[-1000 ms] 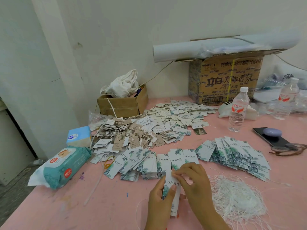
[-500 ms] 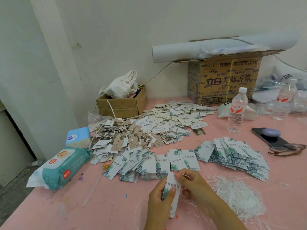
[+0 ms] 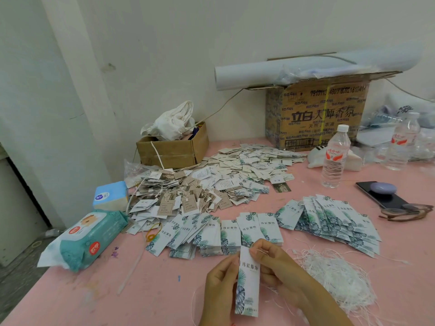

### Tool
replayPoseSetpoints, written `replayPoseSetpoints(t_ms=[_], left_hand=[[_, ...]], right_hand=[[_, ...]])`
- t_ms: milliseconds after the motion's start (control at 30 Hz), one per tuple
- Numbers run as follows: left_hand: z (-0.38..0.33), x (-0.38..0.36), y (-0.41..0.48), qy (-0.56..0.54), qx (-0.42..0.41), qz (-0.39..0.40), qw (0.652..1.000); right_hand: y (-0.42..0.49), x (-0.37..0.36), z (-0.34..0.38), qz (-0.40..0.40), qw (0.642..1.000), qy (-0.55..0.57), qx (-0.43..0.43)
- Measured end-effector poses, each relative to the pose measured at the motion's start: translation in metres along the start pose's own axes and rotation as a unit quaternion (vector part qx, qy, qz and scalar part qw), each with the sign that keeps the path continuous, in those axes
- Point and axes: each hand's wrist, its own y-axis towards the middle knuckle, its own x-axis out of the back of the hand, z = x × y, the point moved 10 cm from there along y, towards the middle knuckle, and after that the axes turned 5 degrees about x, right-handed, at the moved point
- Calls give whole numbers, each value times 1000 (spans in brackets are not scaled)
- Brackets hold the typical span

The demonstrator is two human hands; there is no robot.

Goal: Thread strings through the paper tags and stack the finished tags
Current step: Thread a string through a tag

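Two hands are working at the near edge of a pink table (image 3: 70,302) against a white wall (image 3: 141,43): left hand (image 3: 220,288) gripping a tag (image 3: 247,285), right hand (image 3: 276,267) pinching a string (image 3: 261,251).

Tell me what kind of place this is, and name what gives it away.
Probably a small workshop or back room for finishing clothing hang tags by hand. Loose heaps of paper tags cover the pink table, a tangle of white strings lies ready, and a worn cardboard carton stands against the bare wall.
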Motion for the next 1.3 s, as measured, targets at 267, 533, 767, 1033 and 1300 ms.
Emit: replayPoseSetpoints(t_ms=[267,533,767,1033,1300], left_hand=[[0,1,1,-10,-13,-27,999],[-2,5,1,17,-21,-44,999],[7,13,8,31,-3,-76,997],[8,36,21,-242,-14,-106,964],[11,48,19,-344,4,-143,928]], right_hand=[[1,-5,-8,15,1000,5,-15],[-3,-9,-9,31,999,-26,-27],[-2,-8,-9,-3,998,-46,-31],[4,9,10,-40,998,-31,39],[4,18,24,-86,986,87,110]])
